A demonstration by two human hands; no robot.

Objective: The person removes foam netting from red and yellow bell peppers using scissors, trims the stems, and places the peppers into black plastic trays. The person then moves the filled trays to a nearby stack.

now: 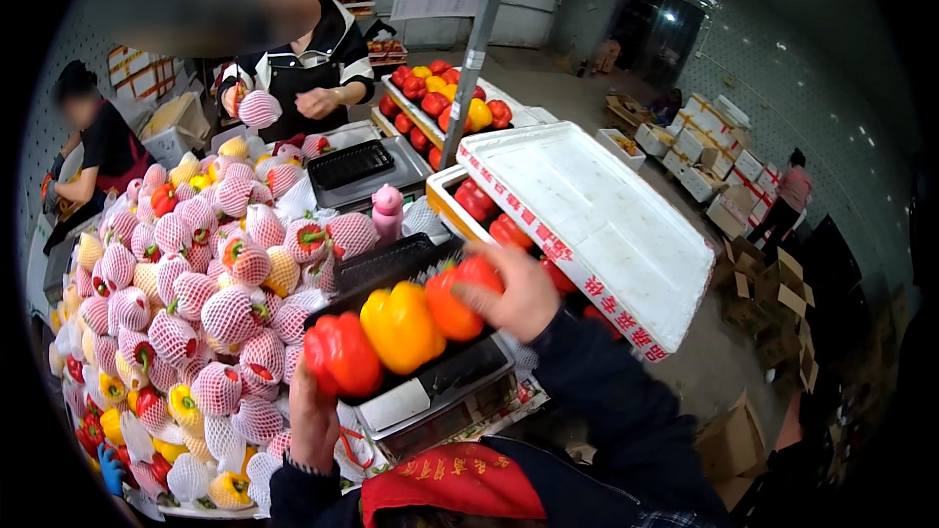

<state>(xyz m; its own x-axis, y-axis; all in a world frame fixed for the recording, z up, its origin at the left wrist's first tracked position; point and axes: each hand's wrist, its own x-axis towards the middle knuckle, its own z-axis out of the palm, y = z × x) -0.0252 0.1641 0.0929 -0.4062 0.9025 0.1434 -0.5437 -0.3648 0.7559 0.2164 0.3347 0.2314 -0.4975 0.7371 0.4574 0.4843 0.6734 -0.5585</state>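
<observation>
A black plastic tray [456, 363] holds a row of bell peppers above a weighing scale [469, 396]. A red pepper [343, 356] is at its left end, a yellow pepper [402, 328] in the middle, and an orange-red pepper [449, 306] to the right. My left hand [314, 411] rests against the left pepper and the tray's end, its fingers partly hidden. Over the right end, my right hand [521, 290] closes around another red pepper [480, 273], slightly blurred. A second black tray [385, 262] lies just beyond.
Net-sleeved peppers [235, 315] are heaped at the left. A white foam lid [594, 220] leans over a foam box of red peppers [475, 199] at the right. A metal post [473, 66] rises behind. A co-worker [308, 73] opposite holds a sleeved pepper; a pink bottle [387, 213] stands nearby.
</observation>
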